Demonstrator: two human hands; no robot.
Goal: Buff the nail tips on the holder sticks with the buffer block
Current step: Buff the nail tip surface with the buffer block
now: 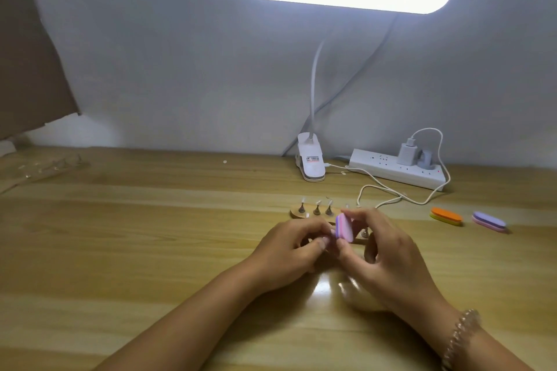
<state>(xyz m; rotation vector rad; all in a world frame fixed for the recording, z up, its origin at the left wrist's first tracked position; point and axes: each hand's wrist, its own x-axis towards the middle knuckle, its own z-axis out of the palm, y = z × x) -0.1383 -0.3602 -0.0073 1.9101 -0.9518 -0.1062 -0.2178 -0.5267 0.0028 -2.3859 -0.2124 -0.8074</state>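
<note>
A wooden holder base [297, 214] lies on the table with several short holder sticks [316, 209] standing on it, each topped by a clear nail tip. My right hand [382, 253] pinches a pink and purple buffer block [344, 227] between thumb and fingers, just in front of the base. My left hand [289, 253] has its fingers curled tight against the block's left side; whatever small thing it pinches there is hidden by the fingers. Both hands cover the right part of the base.
An orange and yellow buffer block [446, 216] and a purple and pink one [489, 221] lie to the right. A clip lamp base [311, 161], a white power strip [394, 170] and a trailing cable [388, 194] sit behind. Clear plastic pieces [51, 166] lie far left.
</note>
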